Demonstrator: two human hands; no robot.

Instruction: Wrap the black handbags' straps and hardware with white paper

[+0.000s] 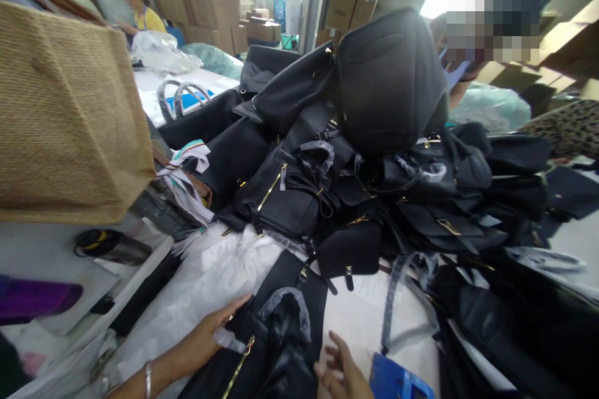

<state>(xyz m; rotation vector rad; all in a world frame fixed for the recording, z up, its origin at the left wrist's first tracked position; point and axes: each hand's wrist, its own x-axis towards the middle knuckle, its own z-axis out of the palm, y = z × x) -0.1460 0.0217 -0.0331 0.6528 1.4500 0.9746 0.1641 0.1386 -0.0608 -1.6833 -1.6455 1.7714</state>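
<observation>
A black bag (285, 358) with a gold zipper and a plastic-wrapped handle lies at the bottom centre. At its left edge is my left hand (213, 333), its fingers bent against the black material and partly hidden. My right hand (344, 368) is beside the bag's right side, fingers apart and nothing seen in them. Just right of that hand is a blue object (397, 380). Beyond both hands rises a large pile of black bags (290, 199) with gold fittings.
A woven tan bag (70, 118) hangs at the left. Below it are a dark bottle (115, 246) and a purple object (40, 299). White plastic (196, 287) covers the table's near left. Two people work beyond, near stacked cardboard boxes (201, 6).
</observation>
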